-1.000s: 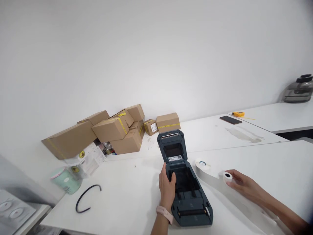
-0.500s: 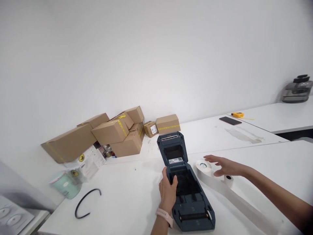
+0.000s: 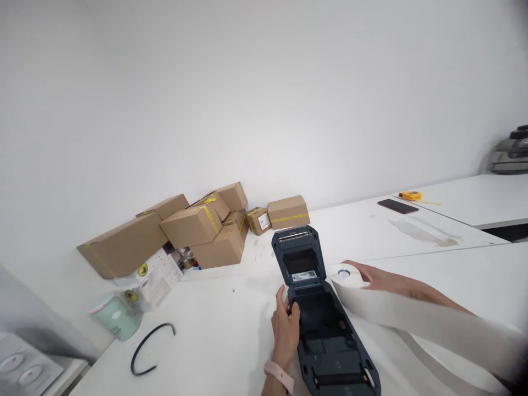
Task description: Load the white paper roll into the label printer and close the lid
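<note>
A dark blue label printer [image 3: 325,324] lies on the white table [image 3: 214,330] with its lid [image 3: 297,256] swung open toward the wall. My left hand [image 3: 285,329], a pink watch on its wrist, grips the printer's left edge beside the empty roll bay. My right hand [image 3: 383,280] is closed on a white paper roll [image 3: 345,276] just right of the open lid, lifted a little off the table. A long strip of white paper [image 3: 433,324] trails from the roll across my forearm toward the lower right.
Several cardboard boxes [image 3: 193,228] are piled against the wall at back left. A mint green roll [image 3: 117,318] and a black curved band [image 3: 150,341] lie at left. A phone [image 3: 398,206] and a yellow tape measure [image 3: 411,194] rest on the far table.
My right hand left the small core, reached to the white roll and picked it up, raising the paper strip. My left hand stayed on the printer. The camera shifted slightly.
</note>
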The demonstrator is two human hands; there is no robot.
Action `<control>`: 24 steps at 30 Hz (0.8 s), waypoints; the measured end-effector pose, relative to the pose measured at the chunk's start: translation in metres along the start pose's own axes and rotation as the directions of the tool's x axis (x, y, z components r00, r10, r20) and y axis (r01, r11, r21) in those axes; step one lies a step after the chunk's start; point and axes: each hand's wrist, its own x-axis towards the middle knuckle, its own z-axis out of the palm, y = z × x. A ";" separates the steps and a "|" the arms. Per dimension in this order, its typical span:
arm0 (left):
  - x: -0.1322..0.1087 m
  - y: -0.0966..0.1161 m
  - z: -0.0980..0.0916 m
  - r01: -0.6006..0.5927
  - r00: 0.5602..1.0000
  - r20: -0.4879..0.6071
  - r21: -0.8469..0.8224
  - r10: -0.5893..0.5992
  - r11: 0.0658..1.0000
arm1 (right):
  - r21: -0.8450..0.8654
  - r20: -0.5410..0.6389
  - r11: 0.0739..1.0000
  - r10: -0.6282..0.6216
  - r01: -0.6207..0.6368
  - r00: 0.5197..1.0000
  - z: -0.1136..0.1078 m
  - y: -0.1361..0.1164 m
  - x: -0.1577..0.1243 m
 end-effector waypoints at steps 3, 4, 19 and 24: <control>0.007 -0.008 -0.006 0.022 0.998 0.054 -0.130 -0.015 0.991 | 0.104 0.112 0.992 -0.080 0.069 0.990 0.009 -0.038 0.004; 0.009 -0.010 -0.008 0.029 0.998 0.060 -0.160 -0.020 0.987 | 0.087 0.147 0.992 -0.108 0.096 0.983 0.016 -0.048 0.009; 0.007 -0.018 0.000 0.023 1.000 -0.002 -0.140 -0.024 0.990 | -0.531 0.351 0.833 0.051 0.154 0.935 0.093 -0.030 0.065; 0.005 -0.016 0.007 -0.012 0.998 -0.070 -0.065 0.007 0.998 | -0.564 0.303 0.814 0.049 0.138 0.952 0.103 -0.011 0.079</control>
